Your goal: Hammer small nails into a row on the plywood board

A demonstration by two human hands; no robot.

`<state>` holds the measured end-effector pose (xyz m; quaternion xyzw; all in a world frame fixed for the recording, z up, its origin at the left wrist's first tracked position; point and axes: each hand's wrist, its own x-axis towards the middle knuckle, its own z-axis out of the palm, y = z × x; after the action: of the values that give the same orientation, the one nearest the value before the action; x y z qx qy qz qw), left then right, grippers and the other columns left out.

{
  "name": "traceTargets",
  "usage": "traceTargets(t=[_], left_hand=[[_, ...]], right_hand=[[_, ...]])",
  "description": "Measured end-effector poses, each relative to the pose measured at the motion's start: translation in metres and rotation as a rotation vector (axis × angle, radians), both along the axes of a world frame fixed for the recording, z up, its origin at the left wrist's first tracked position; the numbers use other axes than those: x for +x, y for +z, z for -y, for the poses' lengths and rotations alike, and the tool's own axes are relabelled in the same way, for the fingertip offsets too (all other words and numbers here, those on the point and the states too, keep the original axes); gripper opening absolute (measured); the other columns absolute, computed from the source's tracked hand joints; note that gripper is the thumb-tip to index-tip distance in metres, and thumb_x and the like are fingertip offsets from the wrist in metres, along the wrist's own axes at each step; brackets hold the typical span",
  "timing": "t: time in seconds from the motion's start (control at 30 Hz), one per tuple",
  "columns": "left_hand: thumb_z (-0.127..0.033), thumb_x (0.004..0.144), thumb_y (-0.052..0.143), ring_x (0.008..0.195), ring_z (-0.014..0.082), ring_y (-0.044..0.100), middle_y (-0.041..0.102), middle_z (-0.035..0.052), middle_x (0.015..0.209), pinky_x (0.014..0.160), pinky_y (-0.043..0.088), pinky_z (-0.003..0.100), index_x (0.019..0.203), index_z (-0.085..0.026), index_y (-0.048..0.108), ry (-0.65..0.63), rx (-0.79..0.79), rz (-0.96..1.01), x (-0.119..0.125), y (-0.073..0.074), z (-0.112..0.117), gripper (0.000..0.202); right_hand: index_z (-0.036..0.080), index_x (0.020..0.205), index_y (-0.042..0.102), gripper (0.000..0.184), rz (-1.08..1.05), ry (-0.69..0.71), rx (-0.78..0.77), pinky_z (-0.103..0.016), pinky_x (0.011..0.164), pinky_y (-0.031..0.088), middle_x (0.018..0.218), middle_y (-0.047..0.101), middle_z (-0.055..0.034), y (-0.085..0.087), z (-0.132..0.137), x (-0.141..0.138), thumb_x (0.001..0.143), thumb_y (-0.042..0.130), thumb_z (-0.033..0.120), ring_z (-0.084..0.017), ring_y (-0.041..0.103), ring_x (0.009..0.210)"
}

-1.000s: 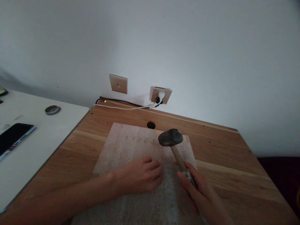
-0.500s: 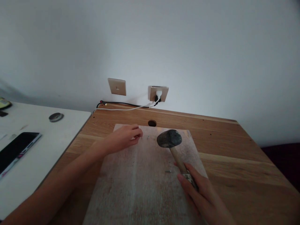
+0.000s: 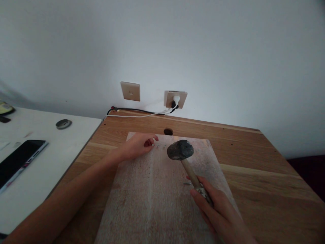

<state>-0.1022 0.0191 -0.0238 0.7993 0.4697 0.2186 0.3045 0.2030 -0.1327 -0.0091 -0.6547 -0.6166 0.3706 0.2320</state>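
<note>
Right hand [image 3: 217, 207] gripped hammer [image 3: 180, 150] | left hand [image 3: 138, 145] half-curled at board's [image 3: 162, 196] 11 o'clock, hold unclear | light, square taps clear of knuckles seemed best

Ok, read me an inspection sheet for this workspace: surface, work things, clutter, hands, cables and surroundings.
Surface: wooden table with a worn board lying on it.
Work things: dark-headed mallet over the board; a nail-like metal piece lies near its handle.
Clutter: phone-like device and round lid-like item on the white table.
Hands: right hand grips the mallet's handle; left hand is at the board's far left part, fingers curled; whether it holds anything is unclear.
Cables: white cable and black cable along the wall side, by a socket with plugs in it.
Surroundings: pale wall; dark red item at right, unidentified.
</note>
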Motion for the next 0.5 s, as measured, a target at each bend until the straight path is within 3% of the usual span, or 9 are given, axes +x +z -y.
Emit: traceTargets(t=[0.1,0.2,0.33,0.5], left_hand=[[-0.019,0.089,0.066,0.073,0.0096,0.066,0.075,-0.0008,0.084,0.070,0.049,0.019,0.098,-0.018,0.073,0.018,-0.029,0.090,-0.001,-0.005,0.001,0.012],[-0.018,0.089,0.064,0.076,0.0097,0.064,0.073,-0.0002,0.085,0.074,0.049,0.020,0.090,-0.019,0.074,0.001,0.072,0.083,-0.006,-0.008,0.002,0.010],[-0.023,0.091,0.066,0.080,0.0108,0.065,0.072,0.0020,0.090,0.077,0.050,0.022,0.093,-0.019,0.077,-0.002,0.095,0.080,-0.011,-0.008,0.002,0.012],[-0.020,0.088,0.071,0.075,0.0104,0.064,0.072,0.0000,0.083,0.072,0.048,0.020,0.090,-0.018,0.076,0.005,0.071,0.094,-0.008,-0.009,0.003,0.006]], right_hand=[[0.021,0.130,0.071,0.059,-0.022,0.061,-0.078,-0.033,0.062,0.053,0.067,0.065,-0.0018,0.007,-0.006,-0.009,0.098,0.054,0.068,-0.024,0.068,0.071],[0.020,0.131,0.067,0.057,-0.060,0.135,-0.162,-0.028,0.045,0.038,0.050,0.047,0.0065,0.013,-0.015,-0.018,0.102,0.049,0.065,-0.017,0.050,0.046],[0.021,0.125,0.066,0.050,-0.107,0.204,-0.167,-0.027,0.041,0.032,0.048,0.046,0.0078,0.012,-0.030,-0.028,0.103,0.047,0.062,-0.014,0.042,0.039],[0.017,0.140,0.059,0.058,-0.073,0.276,-0.196,-0.029,0.044,0.037,0.050,0.050,0.0067,0.011,-0.045,-0.039,0.104,0.044,0.060,-0.017,0.047,0.040]])
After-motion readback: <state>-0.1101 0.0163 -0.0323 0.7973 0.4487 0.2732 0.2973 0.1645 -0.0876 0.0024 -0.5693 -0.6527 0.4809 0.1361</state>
